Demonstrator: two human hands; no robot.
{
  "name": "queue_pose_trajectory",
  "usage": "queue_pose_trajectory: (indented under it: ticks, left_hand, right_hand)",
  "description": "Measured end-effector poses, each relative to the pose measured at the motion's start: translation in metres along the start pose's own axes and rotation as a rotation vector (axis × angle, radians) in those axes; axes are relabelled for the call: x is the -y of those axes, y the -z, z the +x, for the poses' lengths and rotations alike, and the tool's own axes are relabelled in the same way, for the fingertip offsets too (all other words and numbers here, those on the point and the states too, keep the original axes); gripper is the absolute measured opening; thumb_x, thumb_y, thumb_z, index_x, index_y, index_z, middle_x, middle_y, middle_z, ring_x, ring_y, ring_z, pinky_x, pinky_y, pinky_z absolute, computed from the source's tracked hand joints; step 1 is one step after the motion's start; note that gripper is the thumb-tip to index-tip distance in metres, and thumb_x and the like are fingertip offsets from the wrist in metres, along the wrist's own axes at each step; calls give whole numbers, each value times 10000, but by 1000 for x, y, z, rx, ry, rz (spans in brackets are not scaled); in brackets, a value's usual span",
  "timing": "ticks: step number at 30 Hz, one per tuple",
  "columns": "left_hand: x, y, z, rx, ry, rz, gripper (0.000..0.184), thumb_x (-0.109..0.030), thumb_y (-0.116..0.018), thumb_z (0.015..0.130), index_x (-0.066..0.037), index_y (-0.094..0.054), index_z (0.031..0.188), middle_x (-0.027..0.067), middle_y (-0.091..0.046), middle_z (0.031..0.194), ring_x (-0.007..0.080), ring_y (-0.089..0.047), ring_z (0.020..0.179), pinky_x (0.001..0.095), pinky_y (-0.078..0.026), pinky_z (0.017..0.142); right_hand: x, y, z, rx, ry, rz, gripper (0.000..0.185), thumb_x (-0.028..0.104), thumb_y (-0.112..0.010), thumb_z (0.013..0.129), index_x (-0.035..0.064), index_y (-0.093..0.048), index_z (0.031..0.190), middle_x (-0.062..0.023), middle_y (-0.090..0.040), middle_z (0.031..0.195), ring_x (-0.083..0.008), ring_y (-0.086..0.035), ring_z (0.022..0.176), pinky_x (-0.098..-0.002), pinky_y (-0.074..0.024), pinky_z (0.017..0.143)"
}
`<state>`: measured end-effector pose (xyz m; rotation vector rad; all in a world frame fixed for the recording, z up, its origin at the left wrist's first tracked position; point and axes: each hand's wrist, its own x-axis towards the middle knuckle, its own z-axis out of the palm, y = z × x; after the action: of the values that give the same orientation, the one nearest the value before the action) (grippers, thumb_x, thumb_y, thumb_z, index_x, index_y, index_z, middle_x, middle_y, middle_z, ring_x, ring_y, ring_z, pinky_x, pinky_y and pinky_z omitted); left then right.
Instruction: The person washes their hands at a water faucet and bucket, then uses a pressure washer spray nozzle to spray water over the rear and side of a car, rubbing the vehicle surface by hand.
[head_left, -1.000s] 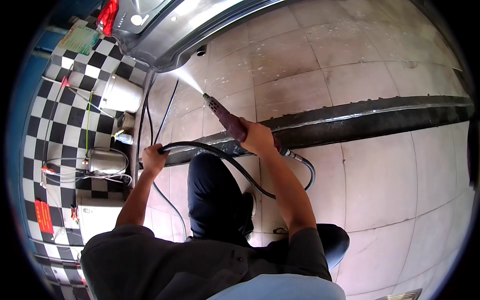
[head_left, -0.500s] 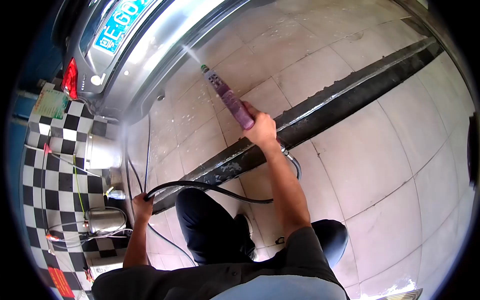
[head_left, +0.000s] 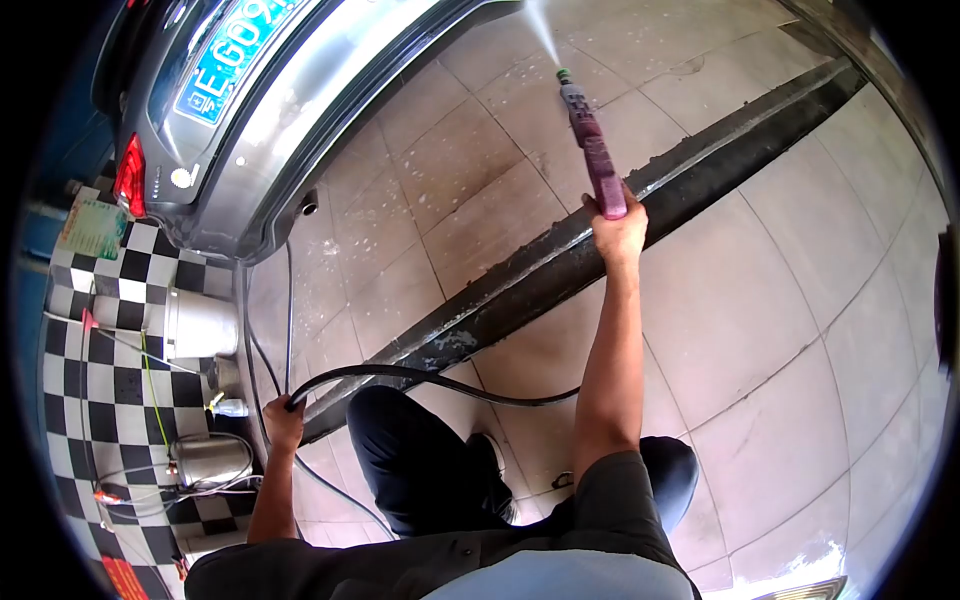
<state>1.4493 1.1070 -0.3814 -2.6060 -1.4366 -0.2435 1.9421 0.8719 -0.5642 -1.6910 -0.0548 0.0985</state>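
Observation:
My right hand is wrapped round the grip of a purple spray gun with a green-tipped nozzle. A white jet of water leaves the nozzle toward the far end of the grey car's rear bumper. At the lower left, my left hand grips a black hose, which arcs across in front of my knees and passes behind my right forearm. The hose's join to the gun is hidden.
A dark raised strip crosses the wet tiled floor. Along the checkered wall at left stand a white bucket, a spray bottle and a metal container among cables. The car's exhaust pipe sticks out below the bumper.
My right hand has swung the spray gun up and to the right, and the jet has shifted along the bumper toward its far end. My left hand stays nearly still on the hose.

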Motion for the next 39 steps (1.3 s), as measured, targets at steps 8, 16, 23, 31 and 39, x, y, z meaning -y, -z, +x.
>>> queue_pose_trajectory:
  ticks: [8, 16, 23, 31, 39]
  left_hand:
    - [-6, -7, -6, 6, -84, -29, 283, -191, -702, 699, 16, -549, 583, 204, -498, 525, 348, -509, 465, 404, -354, 450]
    - [-1, -11, -5, 8, -71, -20, 276, -180, -705, 697, 9, -540, 583, 197, -495, 525, 354, -499, 474, 415, -347, 457]
    - [20, -14, -9, 115, 47, -82, 263, -217, -728, 674, -14, -572, 613, 172, -546, 570, 352, -540, 529, 412, -404, 497]
    - [77, 96, -45, 254, 130, -201, 380, -262, -705, 755, -16, -518, 534, 184, -473, 485, 361, -443, 431, 409, -331, 433]
    - [95, 251, -94, 628, 200, -439, 254, -164, -690, 740, -9, -544, 601, 194, -490, 543, 298, -393, 456, 376, -354, 465]
  right_hand:
    - [18, -18, -13, 179, 119, -184, 504, 279, -661, 704, 193, -574, 1193, -190, -641, 954, -333, -620, 910, -398, -483, 803]
    - [8, 36, 31, -86, 130, 138, 451, 143, -745, 695, 16, -602, 1104, -122, -665, 850, -175, -630, 773, -306, -479, 742]
    - [30, 57, 12, -140, 23, 145, 189, 51, -710, 716, -28, -630, 868, -19, -605, 716, -119, -542, 651, -286, -463, 636]
    - [150, -30, -107, 527, -23, 316, 319, 132, -652, 774, 21, -584, 1065, -88, -615, 887, -160, -596, 757, -289, -499, 681]
    - [331, 4, -148, 836, -67, 188, 447, 260, -661, 785, 41, -555, 1161, -79, -644, 980, -172, -624, 812, -290, -506, 721]
